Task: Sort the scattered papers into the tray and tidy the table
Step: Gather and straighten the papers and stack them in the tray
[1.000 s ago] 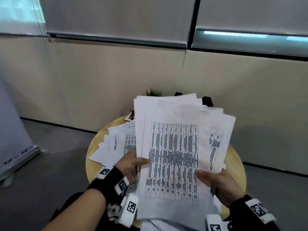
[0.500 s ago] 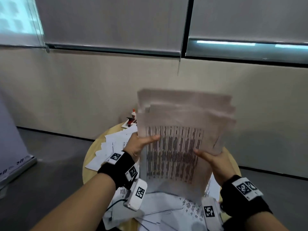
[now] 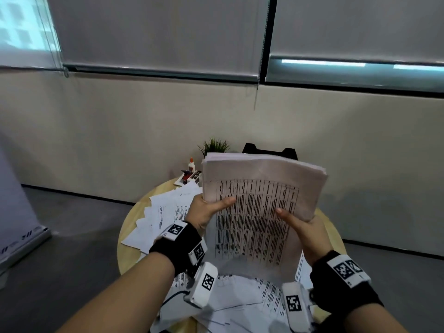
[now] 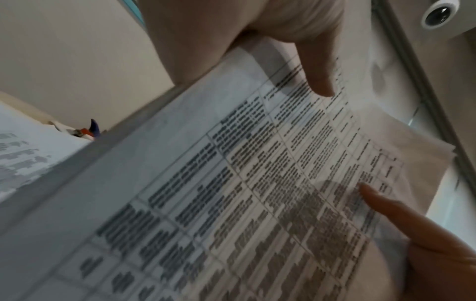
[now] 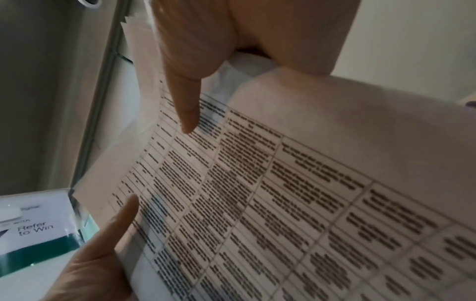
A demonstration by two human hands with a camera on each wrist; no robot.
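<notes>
Paper stack (image 3: 262, 188) betw. both hands

A white glue bottle (image 3: 191, 165) and small potted plant (image 3: 213, 145) stand before the beige wall (image 3: 120, 131)

A: Room bg, quick?
B: Beige wall (image 3: 101, 131) across the middle, dark baseboard (image 3: 79, 193) along the bottom.
A: Windows?
B: Above the wall, w/ grey roller blinds (image 3: 156, 32) pulled most of the way down. Dark vertical frame (image 3: 267, 37) splits them. Daylight shows as a thin strip (image 3: 322, 63) under the right blind and at the uncovered pane (image 3: 21, 22) top left.
A: Floor?
B: Dark grey floor (image 3: 60, 255), smooth, slight sheen.
A: Furniture?
B: Round light-wood table (image 3: 129, 239) near the wall. At its far edge a small green plant (image 3: 213, 145).
A: Anything else?
B: White banner stand (image 3: 14, 212) far left, base on the floor; print too blurred to read there.
</notes>
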